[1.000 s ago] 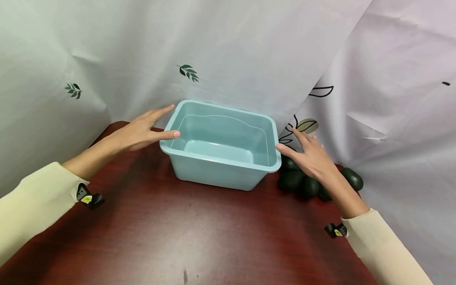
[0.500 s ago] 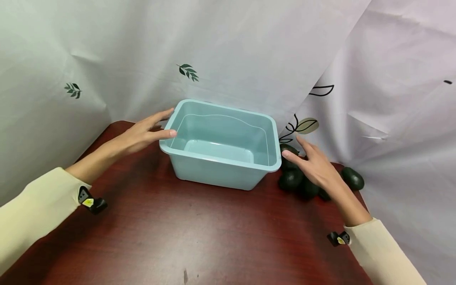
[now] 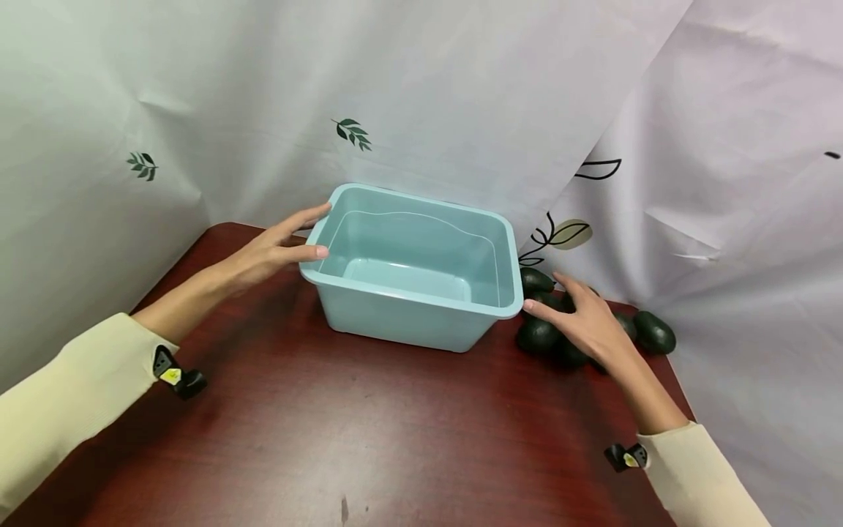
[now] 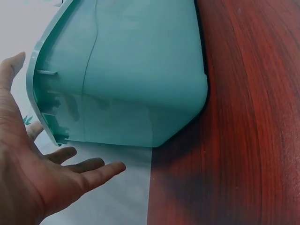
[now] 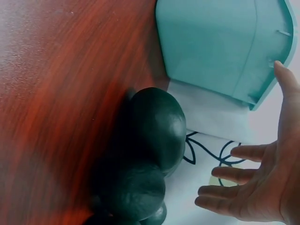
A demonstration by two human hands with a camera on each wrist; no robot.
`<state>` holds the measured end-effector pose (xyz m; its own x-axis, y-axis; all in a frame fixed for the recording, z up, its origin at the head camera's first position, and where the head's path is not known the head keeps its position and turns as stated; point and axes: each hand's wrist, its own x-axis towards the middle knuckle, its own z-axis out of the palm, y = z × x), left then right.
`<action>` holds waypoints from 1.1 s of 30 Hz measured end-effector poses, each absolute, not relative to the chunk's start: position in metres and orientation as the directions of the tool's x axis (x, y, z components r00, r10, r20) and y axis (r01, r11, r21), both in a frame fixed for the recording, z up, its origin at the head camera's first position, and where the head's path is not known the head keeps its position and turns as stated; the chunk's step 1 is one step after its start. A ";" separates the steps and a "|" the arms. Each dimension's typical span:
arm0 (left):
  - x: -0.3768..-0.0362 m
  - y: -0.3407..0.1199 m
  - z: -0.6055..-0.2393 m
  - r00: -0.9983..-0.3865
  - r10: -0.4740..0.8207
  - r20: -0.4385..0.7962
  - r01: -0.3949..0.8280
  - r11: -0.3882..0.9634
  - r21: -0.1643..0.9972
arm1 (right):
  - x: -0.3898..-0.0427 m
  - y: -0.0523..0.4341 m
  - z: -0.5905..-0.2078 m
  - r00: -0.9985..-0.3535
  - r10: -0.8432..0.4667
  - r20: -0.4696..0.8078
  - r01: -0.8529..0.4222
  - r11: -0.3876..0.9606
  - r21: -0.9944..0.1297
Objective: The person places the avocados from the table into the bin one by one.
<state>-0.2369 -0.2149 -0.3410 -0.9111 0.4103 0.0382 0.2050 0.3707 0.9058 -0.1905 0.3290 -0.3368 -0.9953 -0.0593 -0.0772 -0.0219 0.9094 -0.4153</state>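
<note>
A light blue plastic tub, with nothing inside, stands upright on the table. At its left rim is my left hand, thumb spread from the fingers; in the left wrist view the palm and loosely bent fingers surround the rim's corner without gripping. Beyond the tub's right end, my right hand hovers over a heap of dark green avocados. Its thumb tip overlaps the tub's right rim corner in the head view. In the right wrist view the fingers are spread and hold nothing, beside an avocado.
The reddish-brown wooden table extends toward me in front of the tub. White cloth printed with leaves hangs close behind it and along both sides. One avocado lies at the table's right edge.
My right hand has moved down and slightly outward from the tub's rim, lower over the avocados. My left hand has dropped slightly at the left rim. The tub stays in place.
</note>
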 end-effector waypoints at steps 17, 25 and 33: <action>-0.232 -0.204 -0.348 -0.906 0.422 0.025 0.136 0.236 0.962 | -0.182 0.346 -0.358 -0.994 -0.048 -0.099 -0.001 0.903 -0.429; -0.228 -0.192 -0.345 -0.931 0.364 0.018 0.115 0.245 0.963 | -0.180 0.348 -0.363 -0.993 -0.036 -0.115 0.016 0.907 -0.421; -0.224 -0.185 -0.342 -0.951 0.311 -0.007 0.085 0.281 0.956 | -0.179 0.350 -0.367 -0.994 -0.062 -0.091 -0.020 0.914 -0.405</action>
